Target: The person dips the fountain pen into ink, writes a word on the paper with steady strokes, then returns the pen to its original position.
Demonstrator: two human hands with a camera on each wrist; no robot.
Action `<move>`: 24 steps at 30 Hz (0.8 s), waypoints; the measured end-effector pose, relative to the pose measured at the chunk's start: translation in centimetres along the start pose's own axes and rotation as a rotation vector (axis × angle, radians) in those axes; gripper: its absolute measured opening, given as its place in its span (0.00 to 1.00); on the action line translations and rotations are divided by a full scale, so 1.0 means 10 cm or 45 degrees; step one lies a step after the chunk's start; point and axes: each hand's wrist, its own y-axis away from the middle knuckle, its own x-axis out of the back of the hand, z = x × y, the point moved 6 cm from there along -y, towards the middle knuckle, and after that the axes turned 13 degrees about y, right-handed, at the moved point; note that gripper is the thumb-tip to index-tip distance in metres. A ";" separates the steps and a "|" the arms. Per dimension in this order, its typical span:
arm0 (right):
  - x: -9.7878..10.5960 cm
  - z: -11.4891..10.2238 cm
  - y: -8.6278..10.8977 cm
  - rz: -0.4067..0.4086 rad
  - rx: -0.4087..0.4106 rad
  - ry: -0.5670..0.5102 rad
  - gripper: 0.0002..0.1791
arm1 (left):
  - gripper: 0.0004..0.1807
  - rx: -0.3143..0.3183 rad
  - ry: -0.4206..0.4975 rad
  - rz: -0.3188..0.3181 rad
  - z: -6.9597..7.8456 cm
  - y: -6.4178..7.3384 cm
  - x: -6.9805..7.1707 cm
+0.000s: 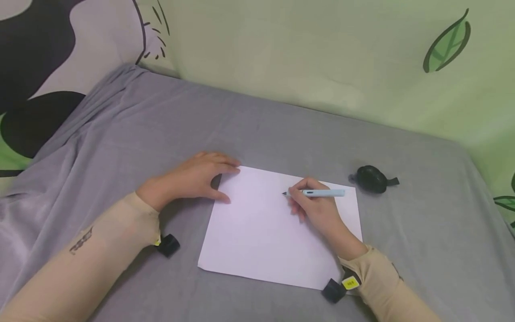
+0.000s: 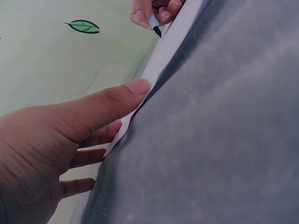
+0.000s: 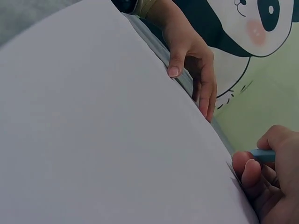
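Note:
A blank white sheet of paper [image 1: 253, 237] lies on the grey cloth. My right hand [image 1: 319, 210] pinches a light blue pen [image 1: 331, 192] over the sheet's upper right part, its dark tip pointing left, close to the paper. In the left wrist view the dark pen tip [image 2: 157, 31] shows bare. My left hand [image 1: 197, 176] rests at the sheet's upper left corner, fingers spread and thumb [image 2: 138, 87] on the left edge. From the right wrist, most of the pen is hidden behind the right hand [image 3: 280, 172].
A small black rounded object [image 1: 371, 179] with a strap sits right of the paper. The grey cloth [image 1: 257, 120] runs back to a pale green wall covering [image 1: 301, 53] with leaf and panda drawings. Black wrist-worn devices, one a black block [image 1: 334, 290], stick out below both sleeves.

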 end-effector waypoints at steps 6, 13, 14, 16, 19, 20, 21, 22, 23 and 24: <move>-0.01 -0.01 0.00 0.004 0.010 0.025 0.06 | 0.38 -0.008 -0.003 0.009 0.00 0.00 0.00; -0.02 0.01 0.00 -0.004 0.006 0.043 0.06 | 0.38 -0.007 -0.015 0.001 0.00 -0.01 0.00; -0.02 0.01 0.00 -0.004 0.007 0.046 0.06 | 0.38 -0.005 -0.015 -0.001 0.00 -0.01 0.00; -0.02 0.01 0.00 -0.004 0.008 0.045 0.06 | 0.39 -0.001 -0.013 -0.002 -0.01 -0.01 -0.01; -0.02 0.01 0.00 -0.002 0.014 0.040 0.06 | 0.38 -0.001 -0.010 0.000 -0.01 -0.01 -0.01; -0.02 0.00 0.00 -0.001 0.016 0.039 0.06 | 0.38 -0.001 -0.009 0.001 -0.01 -0.01 -0.01; -0.01 0.00 0.00 -0.001 0.017 0.038 0.06 | 0.38 -0.003 -0.009 0.003 -0.02 -0.01 -0.01; -0.01 0.00 0.00 0.000 0.019 0.040 0.06 | 0.38 -0.003 -0.009 0.004 -0.02 -0.01 -0.01; -0.01 0.00 0.00 0.002 0.019 0.040 0.06 | 0.38 -0.004 -0.008 0.005 -0.02 -0.01 -0.01; -0.01 0.00 0.00 0.004 0.019 0.044 0.06 | 0.38 -0.005 -0.007 0.008 -0.02 -0.01 0.00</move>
